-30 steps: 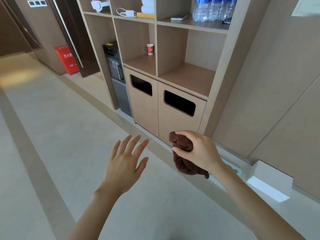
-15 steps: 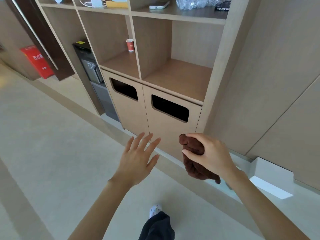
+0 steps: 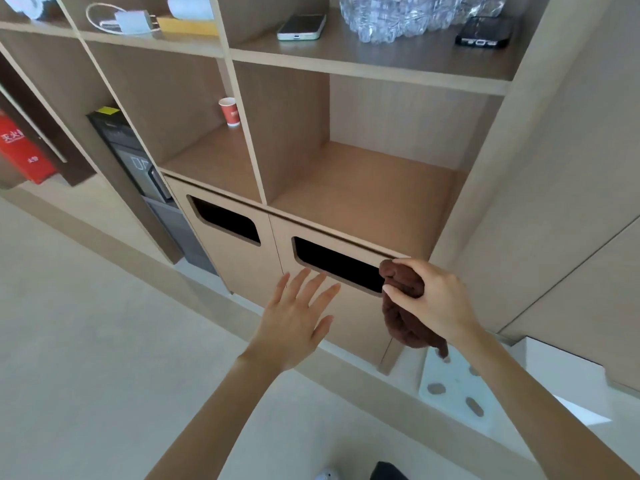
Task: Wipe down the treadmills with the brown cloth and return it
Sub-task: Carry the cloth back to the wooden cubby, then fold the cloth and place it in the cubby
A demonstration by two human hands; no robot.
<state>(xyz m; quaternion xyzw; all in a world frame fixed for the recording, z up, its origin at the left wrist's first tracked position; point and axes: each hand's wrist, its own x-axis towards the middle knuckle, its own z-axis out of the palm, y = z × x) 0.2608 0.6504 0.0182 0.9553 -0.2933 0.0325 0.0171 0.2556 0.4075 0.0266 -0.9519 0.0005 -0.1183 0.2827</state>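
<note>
Shelf: we see a wooden shelf unit (image 3: 363,67) of open cubbies, with two slotted doors beneath.
Landmark: a red paper cup (image 3: 229,112) stands in one cubby, just beside the divider.
Above the cup: a white charger (image 3: 133,22) with its cable.
Above and right of the cup: a pale phone (image 3: 301,27), clear water bottles (image 3: 398,19), a dark phone (image 3: 484,32).
Floor: pale floor (image 3: 86,341); well below and right of the cup, a white pad with grey ovals (image 3: 453,386) lies on it.

cloth (image 3: 403,308): brown, bunched | you grip it in your right hand (image 3: 433,299) | hangs before the cabinet door's dark slot (image 3: 337,263)
</note>
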